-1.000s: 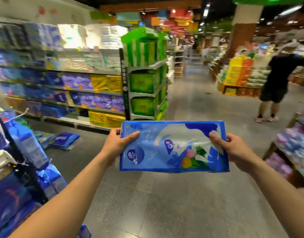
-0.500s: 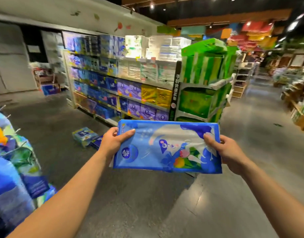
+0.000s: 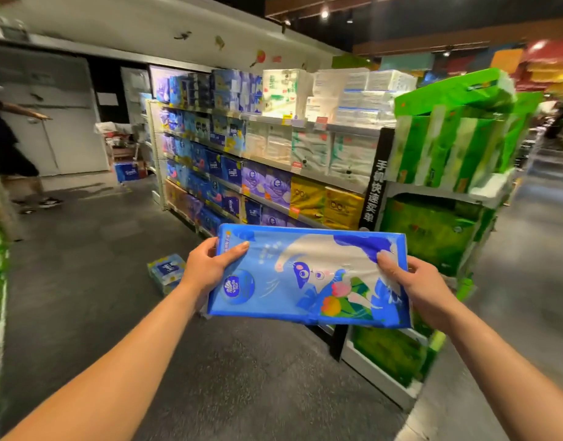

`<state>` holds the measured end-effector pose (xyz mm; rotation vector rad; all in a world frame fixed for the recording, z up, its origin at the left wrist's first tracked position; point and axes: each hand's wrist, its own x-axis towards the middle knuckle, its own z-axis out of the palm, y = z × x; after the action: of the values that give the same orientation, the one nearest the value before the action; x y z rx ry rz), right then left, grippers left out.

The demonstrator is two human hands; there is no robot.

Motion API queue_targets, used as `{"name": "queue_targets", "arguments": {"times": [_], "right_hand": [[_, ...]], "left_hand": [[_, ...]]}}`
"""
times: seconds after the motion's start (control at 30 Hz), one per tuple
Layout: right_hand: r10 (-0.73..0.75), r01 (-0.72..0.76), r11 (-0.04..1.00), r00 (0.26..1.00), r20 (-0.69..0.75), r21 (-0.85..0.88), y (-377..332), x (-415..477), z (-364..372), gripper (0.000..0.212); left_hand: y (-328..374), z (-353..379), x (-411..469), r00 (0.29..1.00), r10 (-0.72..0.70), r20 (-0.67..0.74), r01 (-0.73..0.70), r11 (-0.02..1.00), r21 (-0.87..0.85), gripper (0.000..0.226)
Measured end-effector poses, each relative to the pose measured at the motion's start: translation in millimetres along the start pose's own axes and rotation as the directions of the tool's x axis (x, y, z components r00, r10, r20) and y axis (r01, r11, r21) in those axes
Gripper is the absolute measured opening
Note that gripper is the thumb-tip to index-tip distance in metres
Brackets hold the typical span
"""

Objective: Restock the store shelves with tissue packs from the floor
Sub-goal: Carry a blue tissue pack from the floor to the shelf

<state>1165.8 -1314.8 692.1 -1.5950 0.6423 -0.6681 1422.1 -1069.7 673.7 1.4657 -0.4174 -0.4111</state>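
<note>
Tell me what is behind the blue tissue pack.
Above the top edge of the blue tissue pack show purple packs and yellow packs on the shelves; green packs stand to its right. Whatever is directly behind it is covered.

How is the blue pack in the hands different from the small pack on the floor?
The held pack is wide and flat with a cartoon animal; the floor pack looks smaller and blockier, with a dark label. The held pack is gripped by the left hand and right hand; the floor pack lies untouched. Both are blue and plastic-wrapped.
</note>
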Motion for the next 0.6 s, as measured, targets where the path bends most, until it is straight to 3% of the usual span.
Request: {"name": "queue_targets", "arguments": {"times": [0.13, 0.23, 0.3, 0.37, 0.6], "right_hand": [[0.026, -0.025, 1.000, 0.993, 0.116, -0.014, 5.9, 133.7, 35.5, 0.053], [0.039, -0.032, 0.999, 0.977, 0.211, -0.039, -0.7, 226.6, 75.6, 0.048], [0.053, -0.041, 0.998, 0.958, 0.282, -0.049, -4.8, 277.6, 107.4, 0.043], [0.066, -0.051, 0.997, 0.942, 0.329, -0.056, -6.1, 327.8, 144.1, 0.047], [0.034, -0.021, 0.999, 0.904, 0.427, -0.035, 6.1, 497.5, 287.2, 0.051]], "left_hand": [[-13.3, -4.4, 95.2, 0.991, -0.004, -0.134, 0.006, 1.000, 0.009, 0.043], [-13.6, -22.3, 160.1, 0.969, -0.021, -0.248, 0.020, 1.000, -0.004, 0.060], [-11.9, -38.6, 196.3, 0.958, -0.029, -0.287, 0.028, 1.000, -0.007, 0.060], [-12.8, -58.4, 238.0, 0.937, -0.023, -0.349, 0.021, 1.000, -0.010, 0.054], [-25.3, -138.5, 409.5, 0.876, 0.025, -0.482, -0.039, 0.999, -0.020, 0.064]]}}
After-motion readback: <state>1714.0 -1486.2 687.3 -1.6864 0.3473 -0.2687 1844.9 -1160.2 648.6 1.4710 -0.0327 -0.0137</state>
